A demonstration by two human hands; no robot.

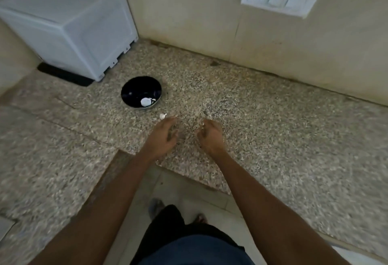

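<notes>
Seen from the head: looks partly done. Shows one white piece in the dark bowl, a smaller white bit loose on the desk just beside the left hand, loosely curled, empty. Cannot tell the curled right hand's contents.

The speckled counter carries a black bowl, a white scrap beside it and a white appliance.
</notes>
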